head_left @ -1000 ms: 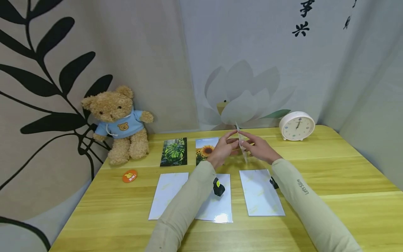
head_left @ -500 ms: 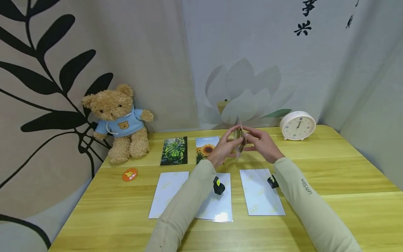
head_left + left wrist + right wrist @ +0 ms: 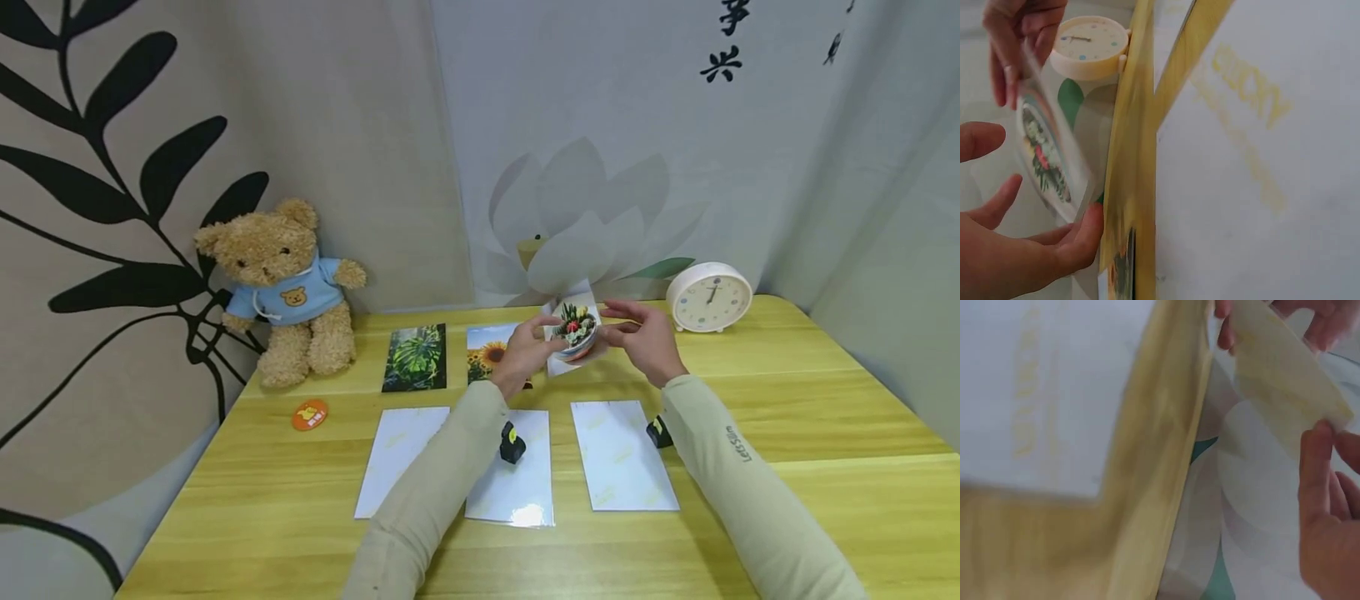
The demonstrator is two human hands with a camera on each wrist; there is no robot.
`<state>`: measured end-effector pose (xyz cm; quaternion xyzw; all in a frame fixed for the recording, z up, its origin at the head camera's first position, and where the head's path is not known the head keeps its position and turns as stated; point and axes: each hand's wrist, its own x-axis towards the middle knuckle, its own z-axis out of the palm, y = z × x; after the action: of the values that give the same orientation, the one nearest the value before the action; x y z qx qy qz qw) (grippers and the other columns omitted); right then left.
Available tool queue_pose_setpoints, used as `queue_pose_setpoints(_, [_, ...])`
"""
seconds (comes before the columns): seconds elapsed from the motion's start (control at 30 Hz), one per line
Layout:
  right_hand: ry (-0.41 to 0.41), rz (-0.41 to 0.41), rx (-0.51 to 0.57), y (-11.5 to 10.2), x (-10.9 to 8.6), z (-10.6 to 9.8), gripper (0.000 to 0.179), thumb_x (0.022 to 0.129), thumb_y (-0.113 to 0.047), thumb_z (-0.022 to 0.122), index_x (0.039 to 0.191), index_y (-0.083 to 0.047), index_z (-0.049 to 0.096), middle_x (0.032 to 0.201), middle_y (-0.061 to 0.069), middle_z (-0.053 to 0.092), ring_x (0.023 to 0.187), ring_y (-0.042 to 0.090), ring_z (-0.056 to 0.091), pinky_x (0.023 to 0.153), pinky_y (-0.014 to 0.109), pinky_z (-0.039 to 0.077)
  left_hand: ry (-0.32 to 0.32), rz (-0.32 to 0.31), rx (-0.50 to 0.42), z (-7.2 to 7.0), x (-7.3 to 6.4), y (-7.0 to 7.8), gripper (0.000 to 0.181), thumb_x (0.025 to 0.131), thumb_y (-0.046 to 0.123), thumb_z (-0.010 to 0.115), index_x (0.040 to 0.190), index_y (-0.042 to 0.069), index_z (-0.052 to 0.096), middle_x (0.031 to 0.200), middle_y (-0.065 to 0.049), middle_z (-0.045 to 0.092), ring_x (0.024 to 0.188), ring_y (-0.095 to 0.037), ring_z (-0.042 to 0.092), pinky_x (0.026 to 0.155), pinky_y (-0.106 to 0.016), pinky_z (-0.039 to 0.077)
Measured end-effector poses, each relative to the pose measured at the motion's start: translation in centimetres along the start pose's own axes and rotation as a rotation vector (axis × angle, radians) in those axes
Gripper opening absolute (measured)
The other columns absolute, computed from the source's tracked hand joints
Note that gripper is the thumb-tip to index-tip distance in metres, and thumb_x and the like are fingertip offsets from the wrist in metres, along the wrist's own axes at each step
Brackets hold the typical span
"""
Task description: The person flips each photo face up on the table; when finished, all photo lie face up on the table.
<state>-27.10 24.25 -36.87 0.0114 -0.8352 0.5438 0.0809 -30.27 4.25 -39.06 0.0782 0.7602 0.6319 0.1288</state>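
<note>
A photo card (image 3: 576, 327) with a round bowl of cacti or succulents on it is tilted up above the far part of the table. My left hand (image 3: 522, 354) holds its left side; in the left wrist view one finger meets its lower edge while two other digits stand apart from the picture. Across from it, my right hand (image 3: 642, 340) pinches the opposite side, and the right wrist view shows thumb and finger on a corner of the pale back. Beside the left hand lies a sunflower card (image 3: 487, 346), partly hidden, with a green leaf card (image 3: 414, 358) farther left.
Three white cards (image 3: 624, 456) with faint yellow marks lie in a nearer row; the left sleeve covers parts of two. A white clock (image 3: 708, 297) stands at the back right, a teddy bear (image 3: 288, 292) at the back left. An orange disc (image 3: 309, 414) lies near the bear.
The held card has turned from edge-on so that its cactus picture now faces the head view. My right hand has shifted slightly right. The cards on the table have not moved.
</note>
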Motion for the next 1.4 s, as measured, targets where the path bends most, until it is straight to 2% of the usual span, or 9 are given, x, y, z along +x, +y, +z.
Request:
queue_pose_setpoints(0.13, [0.003, 0.046, -0.073, 0.6, 0.3, 0.0, 0.053, 0.094, -0.002, 0.067, 0.145, -0.004, 0.052, 0.137, 0.021, 0.063, 0.119, 0.034, 0.066, 0.085, 0.020, 0.058, 0.001, -0.002, 0.004, -0.4, 0.3, -0.3, 0.043, 0.094, 0.018, 0.069, 0.136, 0.017, 0.060, 0.136, -0.013, 0.056, 0.108, -0.022, 0.057, 0.090, -0.042, 0.049])
queue_pose_setpoints(0.2, [-0.012, 0.072, -0.101, 0.9, 0.5, 0.0, 0.052, 0.095, -0.004, 0.066, 0.145, -0.003, 0.052, 0.136, 0.023, 0.063, 0.120, 0.036, 0.064, 0.088, 0.026, 0.059, 0.000, -0.012, -0.003, -0.6, 0.5, -0.6, 0.044, 0.094, 0.019, 0.068, 0.137, 0.014, 0.058, 0.130, -0.012, 0.059, 0.086, -0.019, 0.054, 0.079, -0.039, 0.047])
queue_pose_setpoints(0.33, [-0.081, 0.151, -0.117, 1.5, 0.6, -0.1, 0.052, 0.099, -0.011, 0.062, 0.149, -0.003, 0.047, 0.138, 0.025, 0.060, 0.123, 0.036, 0.061, 0.095, 0.040, 0.058, -0.006, -0.034, -0.014, -1.0, 0.7, -1.0, 0.046, 0.096, 0.018, 0.066, 0.139, 0.010, 0.055, 0.132, -0.011, 0.060, 0.069, -0.013, 0.043, 0.069, -0.034, 0.040])
queue_pose_setpoints(0.4, [-0.124, 0.195, -0.106, 1.8, 0.7, -0.1, 0.052, 0.102, -0.015, 0.058, 0.150, -0.003, 0.044, 0.141, 0.025, 0.057, 0.125, 0.036, 0.060, 0.099, 0.043, 0.056, -0.012, -0.044, 0.015, -1.1, 0.8, -1.1, 0.046, 0.096, 0.020, 0.065, 0.140, 0.010, 0.054, 0.135, -0.011, 0.058, 0.076, -0.013, 0.048, 0.074, -0.035, 0.043])
queue_pose_setpoints(0.5, [-0.190, 0.248, -0.091, 2.2, 0.8, -0.3, 0.055, 0.105, -0.021, 0.053, 0.153, -0.003, 0.037, 0.147, 0.026, 0.051, 0.127, 0.036, 0.057, 0.099, 0.042, 0.054, -0.020, -0.066, 0.075, -1.1, 0.8, -1.2, 0.046, 0.096, 0.023, 0.066, 0.139, 0.012, 0.054, 0.144, -0.012, 0.053, 0.106, -0.020, 0.057, 0.094, -0.041, 0.048])
queue_pose_setpoints(0.63, [-0.228, 0.305, -0.081, 2.6, 1.0, -0.3, 0.057, 0.106, -0.026, 0.050, 0.155, -0.003, 0.032, 0.150, 0.024, 0.048, 0.125, 0.032, 0.054, 0.093, 0.034, 0.052, -0.036, -0.093, 0.128, -1.0, 0.8, -1.1, 0.046, 0.096, 0.025, 0.066, 0.139, 0.014, 0.054, 0.153, -0.012, 0.044, 0.132, -0.031, 0.049, 0.111, -0.051, 0.042])
queue_pose_setpoints(0.9, [-0.219, 0.331, -0.051, 2.9, 1.0, -0.2, 0.058, 0.106, -0.027, 0.048, 0.156, -0.002, 0.030, 0.150, 0.024, 0.048, 0.133, 0.035, 0.051, 0.091, 0.030, 0.051, -0.036, -0.097, 0.151, -0.6, 0.7, -0.8, 0.047, 0.096, 0.026, 0.066, 0.141, 0.014, 0.054, 0.154, -0.012, 0.044, 0.131, -0.031, 0.049, 0.112, -0.051, 0.041])
queue_pose_setpoints(1.1, [-0.227, 0.309, -0.094, 3.0, 0.9, -0.2, 0.058, 0.106, -0.026, 0.047, 0.156, -0.002, 0.030, 0.147, 0.025, 0.051, 0.121, 0.032, 0.054, 0.084, 0.029, 0.050, -0.073, -0.089, 0.154, -0.6, 0.6, -0.8, 0.045, 0.098, 0.024, 0.062, 0.141, 0.011, 0.056, 0.161, -0.009, 0.038, 0.148, -0.031, 0.036, 0.121, -0.053, 0.033])
queue_pose_setpoints(1.4, [-0.305, 0.210, -0.304, 2.6, 0.3, 0.1, 0.065, 0.105, -0.027, 0.048, 0.158, 0.001, 0.021, 0.150, 0.032, 0.045, 0.139, 0.046, 0.046, 0.111, 0.056, 0.044, -0.084, -0.059, 0.150, -0.7, 0.7, -0.9, 0.045, 0.100, 0.020, 0.057, 0.143, 0.007, 0.056, 0.160, -0.011, 0.040, 0.151, -0.030, 0.033, 0.121, -0.052, 0.032])
